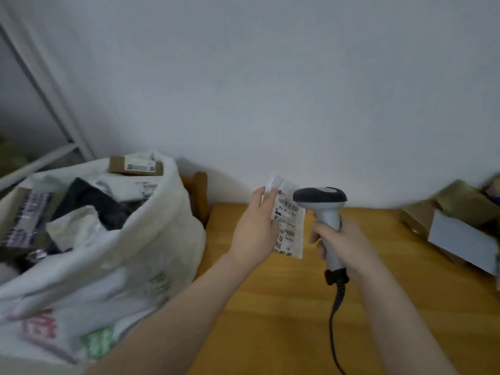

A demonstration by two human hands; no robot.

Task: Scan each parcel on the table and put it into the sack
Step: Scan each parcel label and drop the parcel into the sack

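Parcel [290, 226]: flat white plastic bag, held upright just left of the scanner [327, 212], above the surface [270, 320] (yellow wood grain). Left hand [254, 234] grips the parcel's left edge, fingers curled round it. Label faces the scanner head: barcodes, a digit row and large digits ending "16"; rest too blurred to read.

Scanner: pistol shape, grey handle, black head, coiled black cable [334, 320] at base. Right hand [343, 244] wraps the handle.

Sack [130, 266]: white woven, red and green print (illegible), well left of the scanner, mouth open, filled w/ pkgs. Boxes [457, 234]: cardboard, far right of the scanner.
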